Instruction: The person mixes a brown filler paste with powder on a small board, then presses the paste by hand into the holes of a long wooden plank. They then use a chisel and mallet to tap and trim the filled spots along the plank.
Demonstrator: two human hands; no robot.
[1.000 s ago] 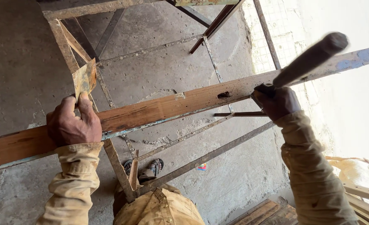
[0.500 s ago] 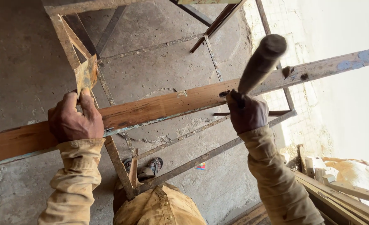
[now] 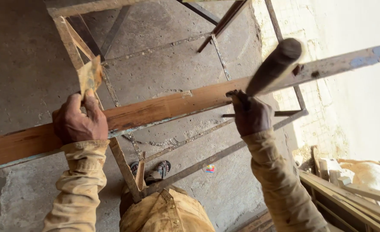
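Wooden plank (image 3: pixel 155 109): one long board, running on a diagonal across the view from lower left to upper right, resting on the rusty metal frame (image 3: pixel 125 167) below you. Near end is reddish-brown; far end is grey and weathered with a patch of blue paint.

Your left hand (image 3: pixel 80 122) is clamped over the plank's near stretch, fingers wrapped over the top edge. That grip looks like it pins the board to the frame so it doesn't shift. The same hand also pinches one small flat scrap (image 3: pixel 90 76) that stands up above the knuckles; I can't tell whether it's wood or card.

Your right hand (image 3: pixel 252 115) is closed around one wooden handle (image 3: pixel 275 66), held just above the plank's middle. The handle points up toward the camera, butt end nearest the lens. The tool's head is hidden behind the hand, so I can't say what tool it is. My read is that the hold puts the working end against or just beside the plank's top edge.

Count:
- 1 plank
- 1 handled tool
- 1 scrap
- 2 hands, both closed
- 2 sandalled feet (image 3: pixel 149 169) on the concrete floor (image 3: pixel 27 56) far below

Loose timber lengths (image 3: pixel 349 193) are stacked at lower right. One small bright wrapper (image 3: pixel 209 168) lies on the floor.
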